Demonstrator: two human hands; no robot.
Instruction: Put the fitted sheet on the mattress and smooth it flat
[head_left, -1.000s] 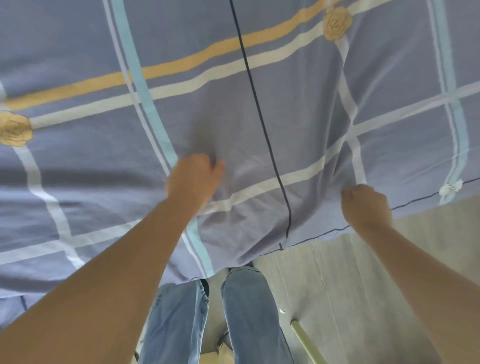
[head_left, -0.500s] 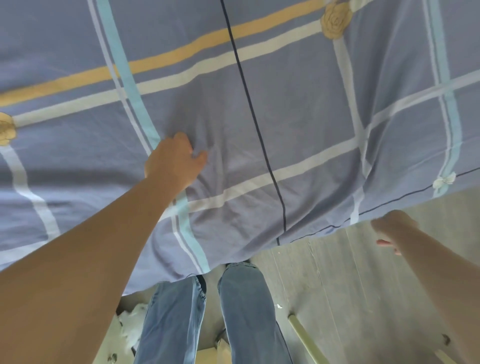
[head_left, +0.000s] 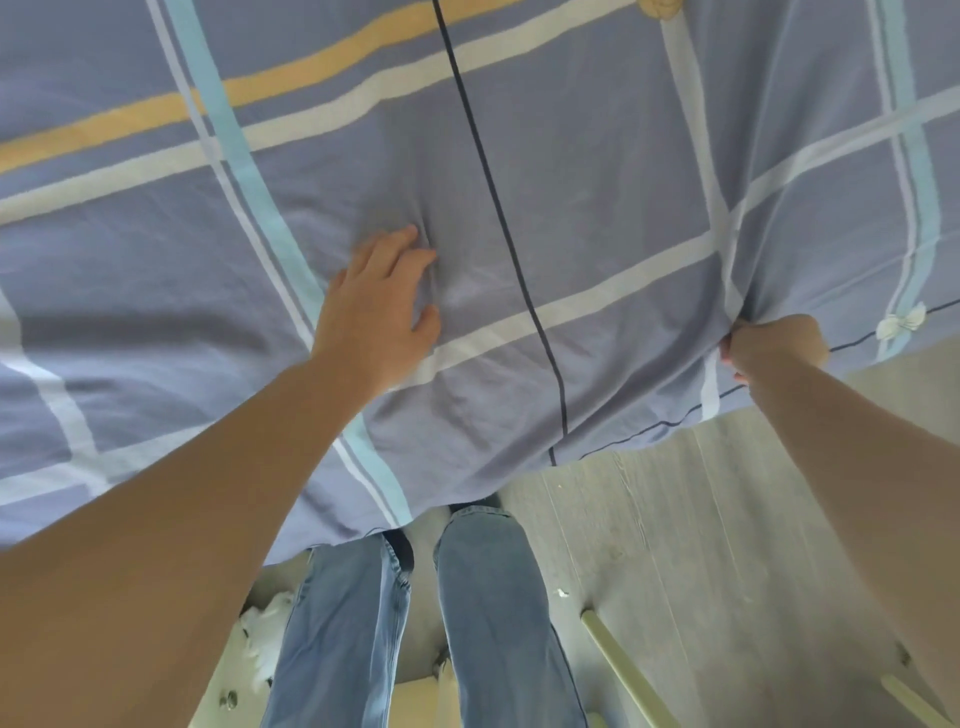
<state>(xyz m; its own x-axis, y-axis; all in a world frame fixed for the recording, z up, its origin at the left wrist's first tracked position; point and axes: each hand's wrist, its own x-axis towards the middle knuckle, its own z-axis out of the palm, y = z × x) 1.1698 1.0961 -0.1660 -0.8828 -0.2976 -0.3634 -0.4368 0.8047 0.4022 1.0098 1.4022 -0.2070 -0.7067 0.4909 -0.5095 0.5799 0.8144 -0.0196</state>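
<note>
Fitted sheet (head_left: 597, 171) is lying over the mattress. Left hand (head_left: 376, 306) is pressing flat, fingers spread; right hand (head_left: 774, 351) is gripping the edge. I'd be pulling taut while smoothing outward.

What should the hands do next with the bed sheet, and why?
Probably slide the left hand toward the dark stripe while the right hand tugs the edge it grips. Small creases bunch in the fitted sheet beside the left fingertips, and folds fan out from the right grip.
</note>
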